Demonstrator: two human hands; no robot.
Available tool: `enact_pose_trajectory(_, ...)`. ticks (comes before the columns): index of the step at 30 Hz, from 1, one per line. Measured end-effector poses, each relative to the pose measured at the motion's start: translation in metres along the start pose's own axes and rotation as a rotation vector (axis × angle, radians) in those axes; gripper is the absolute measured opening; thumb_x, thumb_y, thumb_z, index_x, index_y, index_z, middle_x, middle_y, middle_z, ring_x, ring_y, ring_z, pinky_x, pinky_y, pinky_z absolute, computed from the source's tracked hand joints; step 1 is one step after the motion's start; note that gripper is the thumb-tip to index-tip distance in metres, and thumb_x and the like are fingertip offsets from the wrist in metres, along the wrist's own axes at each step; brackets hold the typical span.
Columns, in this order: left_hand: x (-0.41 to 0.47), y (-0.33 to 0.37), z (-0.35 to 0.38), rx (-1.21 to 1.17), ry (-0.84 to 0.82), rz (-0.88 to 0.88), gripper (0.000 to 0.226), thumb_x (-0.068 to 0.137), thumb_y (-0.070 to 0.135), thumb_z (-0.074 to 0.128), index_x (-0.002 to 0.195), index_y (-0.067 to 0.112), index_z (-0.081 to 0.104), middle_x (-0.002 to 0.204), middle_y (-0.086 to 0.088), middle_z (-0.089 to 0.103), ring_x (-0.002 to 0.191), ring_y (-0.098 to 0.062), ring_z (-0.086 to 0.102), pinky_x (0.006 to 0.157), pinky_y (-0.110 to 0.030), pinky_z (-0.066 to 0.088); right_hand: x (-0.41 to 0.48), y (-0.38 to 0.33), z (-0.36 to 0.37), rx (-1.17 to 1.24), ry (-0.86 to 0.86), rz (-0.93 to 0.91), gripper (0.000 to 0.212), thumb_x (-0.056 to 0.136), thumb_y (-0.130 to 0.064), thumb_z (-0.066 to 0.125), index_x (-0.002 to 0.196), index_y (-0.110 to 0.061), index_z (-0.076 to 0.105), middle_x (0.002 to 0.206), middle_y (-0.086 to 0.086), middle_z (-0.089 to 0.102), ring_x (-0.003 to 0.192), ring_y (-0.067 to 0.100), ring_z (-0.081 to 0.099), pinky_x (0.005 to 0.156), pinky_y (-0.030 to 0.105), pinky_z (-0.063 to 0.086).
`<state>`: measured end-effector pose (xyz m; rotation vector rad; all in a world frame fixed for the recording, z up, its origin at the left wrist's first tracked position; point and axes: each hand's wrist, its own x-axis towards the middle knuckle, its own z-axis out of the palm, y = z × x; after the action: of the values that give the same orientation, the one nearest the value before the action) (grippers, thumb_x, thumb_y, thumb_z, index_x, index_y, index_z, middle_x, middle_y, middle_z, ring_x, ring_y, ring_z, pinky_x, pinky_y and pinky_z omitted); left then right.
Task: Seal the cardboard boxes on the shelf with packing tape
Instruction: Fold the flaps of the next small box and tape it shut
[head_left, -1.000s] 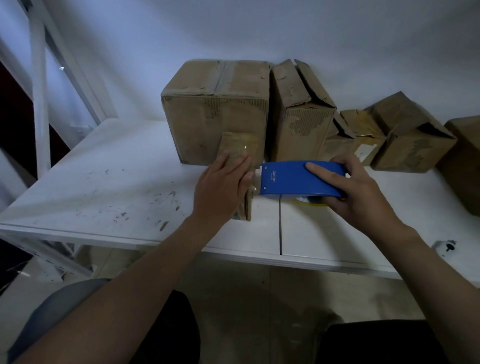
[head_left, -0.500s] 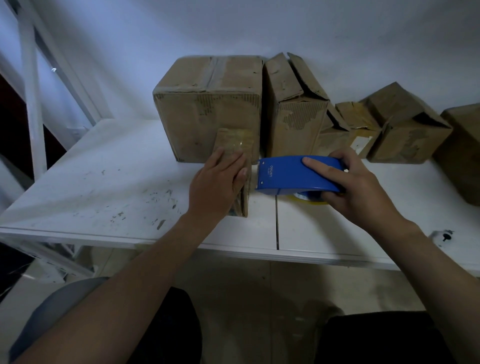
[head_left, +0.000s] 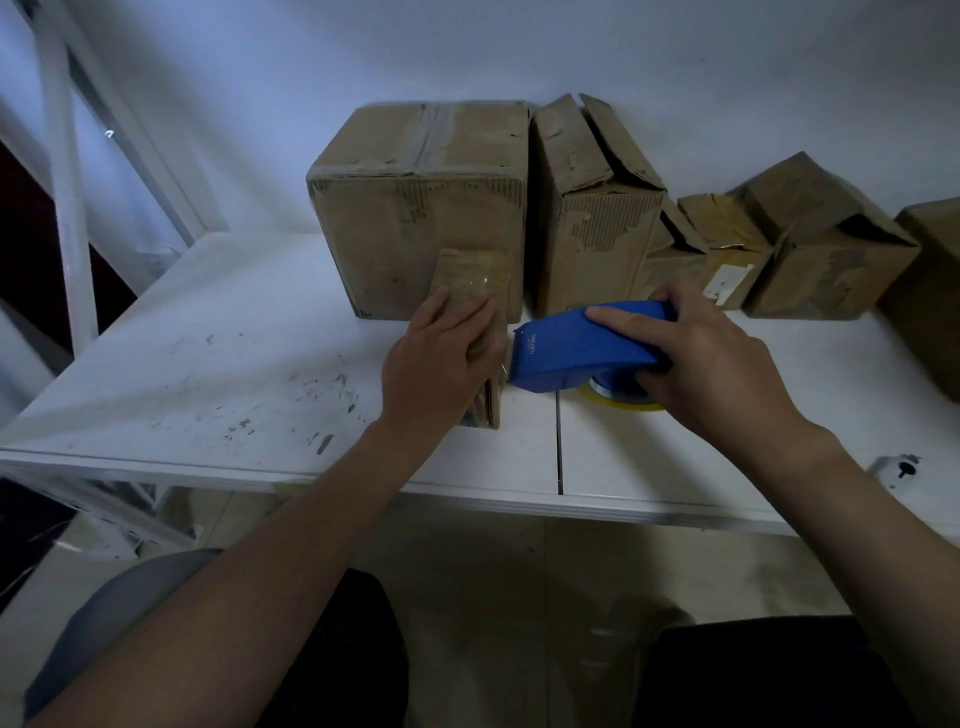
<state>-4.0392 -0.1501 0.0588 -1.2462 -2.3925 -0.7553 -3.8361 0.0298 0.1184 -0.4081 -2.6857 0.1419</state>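
On the white shelf (head_left: 208, 364), close to its near edge, a small cardboard box (head_left: 475, 278) stands just in front of the large box (head_left: 421, 208). A strip of clear tape gleams on the small box's top face. The left hand (head_left: 441, 358) lies flat on that face, with its fingers (head_left: 467, 325) straight and together, pressing down and curled round nothing.

Just right of it, the right hand (head_left: 711, 364) grips a blue tape dispenser (head_left: 582, 348), fingers over the top and the thumb tucked underneath. The dispenser's toothed front end points left and sits right at the small box's right side; whether the two actually touch I cannot tell. A roll of yellowish tape (head_left: 623, 401) shows below the dispenser's body, low over the shelf.

Along the far side, against the pale wall (head_left: 519, 47), the other cartons stand in a row. The large box is on the left, with a taped seam along its top. A tall box (head_left: 592, 218) touches its right side, with its top flaps raised and torn. Right of that are a low box (head_left: 722, 244) with a white label, a tilted box (head_left: 826, 249) with a gaping flap, and one more box (head_left: 935, 296) cut off by the right edge.

White frame posts (head_left: 67, 208) rise on the far left. The shelf surface there is scuffed with dark marks.
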Motion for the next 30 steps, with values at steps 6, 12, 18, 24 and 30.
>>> enact_pose_trajectory(6,0.004,-0.003,0.005,0.041,-0.06,0.019,0.064,0.097,0.066,0.029,0.139,0.027,0.057,0.142,0.012,0.057,0.143,-0.021,0.038,0.109,-0.041,0.043,0.006,-0.02,-0.013,-0.031,-0.049,0.089,0.064,0.087,-0.02,0.067,0.141,-0.049,0.049,0.117,0.005,0.047,0.096,0.027,0.052,0.065,0.034,0.04)
enact_pose_trajectory(12,0.002,0.008,-0.004,-0.007,-0.036,-0.074,0.057,0.093,0.059,0.041,0.139,0.029,0.057,0.143,0.015,0.055,0.145,-0.02,0.034,0.101,-0.039,0.046,0.014,-0.02,-0.013,-0.184,-0.206,0.172,0.056,0.09,-0.024,0.065,0.135,-0.053,0.05,0.112,0.004,0.047,0.094,0.033,0.057,0.067,0.039,0.046)
enact_pose_trajectory(18,0.002,0.01,-0.006,-0.003,-0.061,-0.074,0.054,0.096,0.055,0.043,0.143,0.03,0.054,0.147,0.014,0.051,0.147,-0.02,0.031,0.101,-0.043,0.047,0.018,0.02,0.016,0.319,-0.498,0.58,0.057,0.085,-0.004,0.065,0.133,-0.033,0.057,0.102,0.005,0.068,0.08,0.02,0.066,0.061,0.031,0.054)
enact_pose_trajectory(24,0.003,0.01,-0.009,0.013,-0.114,-0.064,0.061,0.098,0.06,0.035,0.147,0.028,0.048,0.152,0.012,0.045,0.149,-0.021,0.026,0.106,-0.045,0.043,0.02,0.025,0.028,0.501,-0.587,0.775,0.032,0.089,0.002,0.065,0.113,-0.014,0.051,0.101,0.019,0.063,0.086,0.035,0.067,0.055,0.049,0.061)
enact_pose_trajectory(30,0.006,0.002,-0.019,-0.215,-0.169,-0.101,0.067,0.097,0.063,0.039,0.152,0.026,0.035,0.156,0.0,0.038,0.146,-0.021,0.03,0.11,-0.049,0.041,0.021,0.025,0.035,0.419,-0.535,0.709,0.041,0.092,-0.007,0.063,0.132,-0.014,0.06,0.11,0.012,0.065,0.08,0.032,0.069,0.055,0.042,0.062)
